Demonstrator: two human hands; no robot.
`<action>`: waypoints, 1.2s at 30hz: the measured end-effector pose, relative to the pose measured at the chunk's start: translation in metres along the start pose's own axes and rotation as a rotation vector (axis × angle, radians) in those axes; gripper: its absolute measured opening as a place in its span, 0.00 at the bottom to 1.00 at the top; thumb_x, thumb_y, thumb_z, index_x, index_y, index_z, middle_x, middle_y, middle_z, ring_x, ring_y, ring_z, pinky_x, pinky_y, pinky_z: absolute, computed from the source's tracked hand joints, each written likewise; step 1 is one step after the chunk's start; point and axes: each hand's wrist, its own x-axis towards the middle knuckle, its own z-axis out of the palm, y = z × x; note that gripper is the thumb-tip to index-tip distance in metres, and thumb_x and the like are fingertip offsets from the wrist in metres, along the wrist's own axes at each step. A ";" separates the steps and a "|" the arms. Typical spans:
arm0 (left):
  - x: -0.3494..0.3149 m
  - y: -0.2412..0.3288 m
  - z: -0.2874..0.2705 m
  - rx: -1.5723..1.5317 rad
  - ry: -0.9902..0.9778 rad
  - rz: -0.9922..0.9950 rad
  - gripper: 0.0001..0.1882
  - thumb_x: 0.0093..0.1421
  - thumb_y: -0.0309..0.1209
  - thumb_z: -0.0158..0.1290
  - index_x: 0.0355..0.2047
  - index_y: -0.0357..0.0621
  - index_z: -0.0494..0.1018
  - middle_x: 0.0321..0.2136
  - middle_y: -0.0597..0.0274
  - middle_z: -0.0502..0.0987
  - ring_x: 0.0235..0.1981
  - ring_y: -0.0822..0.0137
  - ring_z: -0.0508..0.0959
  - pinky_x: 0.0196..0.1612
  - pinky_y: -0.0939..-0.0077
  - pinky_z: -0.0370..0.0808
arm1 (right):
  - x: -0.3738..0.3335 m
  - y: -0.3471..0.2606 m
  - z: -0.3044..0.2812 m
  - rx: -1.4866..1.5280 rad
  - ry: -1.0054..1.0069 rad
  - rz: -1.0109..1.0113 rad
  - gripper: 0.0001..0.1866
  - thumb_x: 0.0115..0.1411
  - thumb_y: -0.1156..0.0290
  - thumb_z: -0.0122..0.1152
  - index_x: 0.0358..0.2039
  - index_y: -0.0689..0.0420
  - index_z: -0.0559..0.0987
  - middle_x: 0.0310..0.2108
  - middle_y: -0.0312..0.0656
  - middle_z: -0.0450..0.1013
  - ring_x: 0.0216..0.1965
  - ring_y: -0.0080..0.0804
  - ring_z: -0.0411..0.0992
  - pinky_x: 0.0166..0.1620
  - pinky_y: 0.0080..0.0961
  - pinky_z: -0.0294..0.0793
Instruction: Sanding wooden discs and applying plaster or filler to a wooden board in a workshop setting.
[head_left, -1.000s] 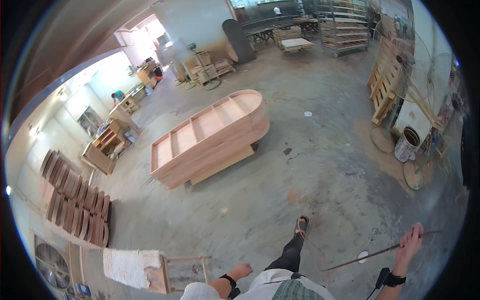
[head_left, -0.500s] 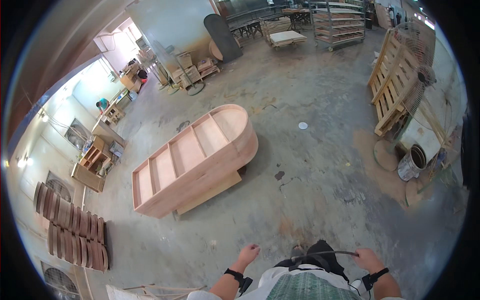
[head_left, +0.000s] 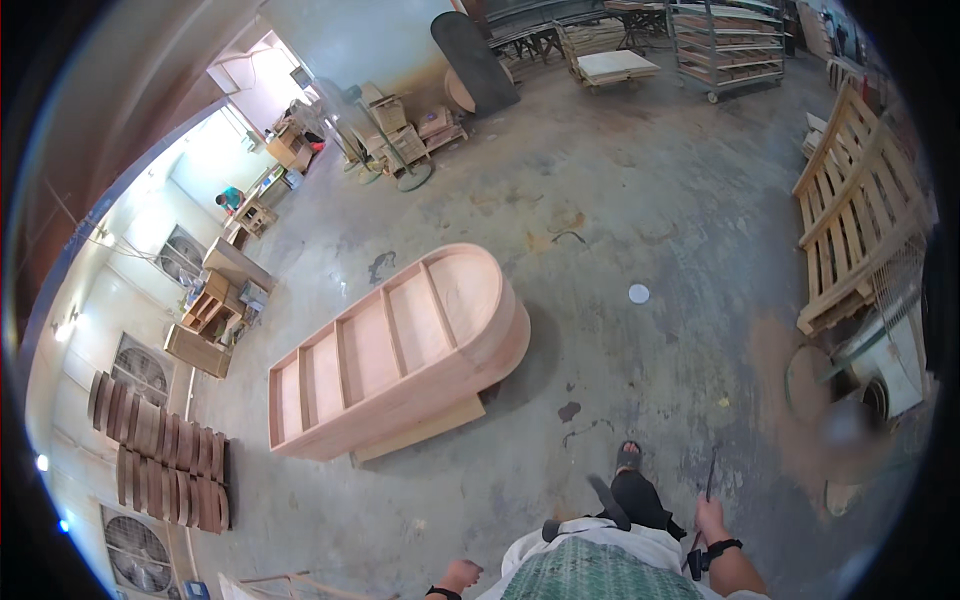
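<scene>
Open concrete floor (head_left: 680,220) stretches ahead and to the right of the person, leaving passing room in front of the right hand (head_left: 709,514), from which a thin dark strip (head_left: 712,475) juts forward. Ahead to the left, a long, round-ended wooden frame (head_left: 400,405) blocks the way; its open top lets a hand in between dividers (head_left: 393,332). Stacked curved wooden pieces (head_left: 165,450) close off the far left, a slatted pallet (head_left: 848,195) the right.

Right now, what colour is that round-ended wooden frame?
The round-ended wooden frame is pale pinkish tan, best seen in the head view.
</scene>
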 end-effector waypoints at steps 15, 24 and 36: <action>0.062 0.439 -0.274 -0.816 0.428 0.494 0.50 0.51 0.25 0.66 0.69 0.42 0.48 0.55 0.45 0.66 0.55 0.57 0.72 0.49 0.65 0.78 | 0.008 -0.398 0.149 -1.070 -0.858 -0.817 0.25 0.65 0.44 0.49 0.41 0.54 0.81 0.37 0.53 0.78 0.41 0.55 0.76 0.43 0.45 0.73; 0.111 0.466 -0.380 -1.862 0.382 0.297 0.31 0.62 0.24 0.48 0.64 0.54 0.52 0.46 0.46 0.74 0.44 0.53 0.78 0.47 0.49 0.76 | 0.021 -0.516 0.214 -1.272 -1.065 -1.021 0.26 0.65 0.42 0.49 0.35 0.52 0.82 0.30 0.50 0.78 0.36 0.55 0.76 0.40 0.45 0.74; 0.023 0.369 -0.257 -1.883 1.203 -0.143 0.08 0.64 0.27 0.51 0.40 0.34 0.70 0.23 0.53 0.77 0.17 0.61 0.78 0.14 0.73 0.72 | 0.043 -0.520 0.367 -1.396 -1.211 -0.944 0.19 0.61 0.51 0.60 0.33 0.57 0.79 0.24 0.47 0.76 0.28 0.47 0.76 0.33 0.38 0.73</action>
